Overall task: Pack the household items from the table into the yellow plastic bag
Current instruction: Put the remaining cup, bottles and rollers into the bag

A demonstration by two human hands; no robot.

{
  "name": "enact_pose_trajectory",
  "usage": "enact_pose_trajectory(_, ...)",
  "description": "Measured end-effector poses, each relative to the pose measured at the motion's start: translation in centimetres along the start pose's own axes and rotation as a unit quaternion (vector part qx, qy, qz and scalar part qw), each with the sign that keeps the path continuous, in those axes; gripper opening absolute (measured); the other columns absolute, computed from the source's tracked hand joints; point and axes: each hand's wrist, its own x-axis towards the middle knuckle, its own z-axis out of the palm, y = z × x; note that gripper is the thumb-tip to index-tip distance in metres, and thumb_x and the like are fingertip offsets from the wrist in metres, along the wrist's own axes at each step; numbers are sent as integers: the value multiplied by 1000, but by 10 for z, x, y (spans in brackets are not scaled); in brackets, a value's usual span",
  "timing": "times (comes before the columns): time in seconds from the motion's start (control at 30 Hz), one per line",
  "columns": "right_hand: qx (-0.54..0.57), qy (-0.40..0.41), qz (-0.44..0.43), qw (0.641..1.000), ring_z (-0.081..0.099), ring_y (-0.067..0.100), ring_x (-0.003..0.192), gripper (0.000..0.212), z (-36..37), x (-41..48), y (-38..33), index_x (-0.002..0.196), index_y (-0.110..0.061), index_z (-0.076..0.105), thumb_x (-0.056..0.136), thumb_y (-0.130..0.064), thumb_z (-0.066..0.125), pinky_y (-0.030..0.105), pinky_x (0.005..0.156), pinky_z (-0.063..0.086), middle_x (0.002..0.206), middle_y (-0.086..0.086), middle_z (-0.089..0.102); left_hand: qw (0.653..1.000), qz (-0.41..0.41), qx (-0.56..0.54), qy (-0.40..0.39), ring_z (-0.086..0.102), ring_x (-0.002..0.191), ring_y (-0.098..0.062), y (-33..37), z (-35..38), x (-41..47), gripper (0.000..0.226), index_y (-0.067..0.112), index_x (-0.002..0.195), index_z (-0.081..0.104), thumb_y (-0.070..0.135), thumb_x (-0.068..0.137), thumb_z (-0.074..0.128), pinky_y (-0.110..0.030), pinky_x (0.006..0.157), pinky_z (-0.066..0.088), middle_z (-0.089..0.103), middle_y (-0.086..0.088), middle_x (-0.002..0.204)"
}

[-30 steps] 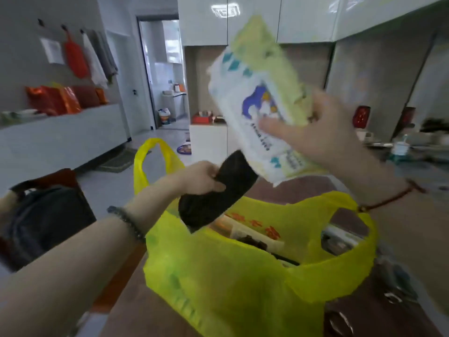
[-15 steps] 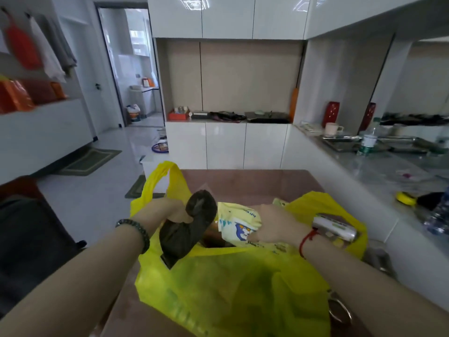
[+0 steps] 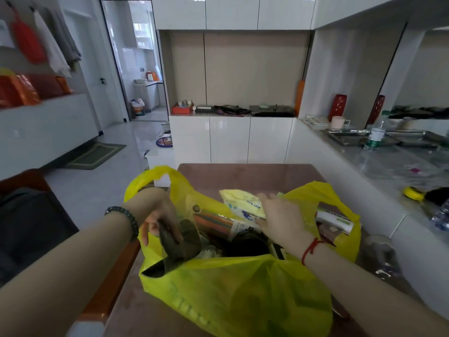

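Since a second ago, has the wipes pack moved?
Yes. The wipes pack came down from above the yellow bag into its open mouth, with the right hand on it.

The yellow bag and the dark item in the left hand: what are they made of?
Yellow bag: thin glossy plastic film, translucent and crinkled. Dark item gripped by the left hand: looks like soft matte fabric, folding limply; exact material unclear.
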Motion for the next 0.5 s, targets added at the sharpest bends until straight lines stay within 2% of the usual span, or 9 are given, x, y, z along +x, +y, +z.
enact_pose_trajectory(0.03,5,15,14,1000,60,24,101,47,-1,0,4,127,-21,41,86,-38,57,30,65,42,114,2,57,1000,8,-7,-6,54,61,-12,-2,-1,-1,24,14,82,57,38,88,58,-36,85,55,54,0,65)
enact_pose_trajectory(0.07,14,26,20,999,59,23,101,48,-3,-1,8,129,-23,40,86,-39,56,29,64,39,115,1,57,999,23,-33,1,55,68,-13,-3,0,-7,23,13,86,57,36,89,56,-34,79,56,52,-2,71)
enact_pose_trajectory(0.13,31,39,2,999,57,21,103,52,-8,-3,12,133,-26,36,87,-42,55,27,64,35,116,-2,56,985,74,-145,55,54,80,-17,-1,1,-8,21,9,94,56,29,94,51,-32,69,57,46,-6,80)
enact_pose_trajectory(0.23,61,63,-38,995,57,18,102,57,-15,-10,0,136,-28,34,86,-48,53,26,63,35,117,-5,56,918,160,-342,125,40,52,-14,12,2,2,33,9,70,48,16,99,33,-31,63,57,42,-1,55)
enact_pose_trajectory(0.3,96,61,-37,993,58,18,101,57,-16,-12,-11,134,-27,38,84,-49,54,28,63,38,118,-5,57,885,171,-408,148,48,38,-13,25,10,9,37,7,68,43,11,100,26,-30,56,57,48,-1,40)
enact_pose_trajectory(0.37,160,23,-1,987,61,20,98,52,-19,-8,-17,124,-26,47,80,-50,59,29,65,43,113,-5,62,865,160,-439,182,59,38,-16,36,20,23,29,0,79,46,7,99,27,-26,37,52,58,-10,55)
enact_pose_trajectory(0.4,209,-7,24,978,62,20,93,48,-20,-5,-18,117,-24,51,78,-50,63,29,67,47,107,-4,65,864,153,-439,194,61,37,-18,39,25,34,24,-3,87,48,6,98,29,-25,35,51,60,-14,66)
enact_pose_trajectory(0.43,257,-38,44,965,63,20,89,45,-21,-1,-17,109,-23,55,75,-49,66,31,67,49,102,-4,67,867,143,-439,187,63,39,-20,40,31,42,23,-6,96,50,6,97,30,-27,38,53,62,-17,75)
enact_pose_trajectory(0.5,297,-82,58,950,64,19,83,41,-19,6,-14,99,-20,59,71,-47,70,32,67,51,96,-3,68,896,127,-399,147,69,62,-28,42,43,48,30,-8,111,49,13,98,31,-35,60,58,63,-21,93)
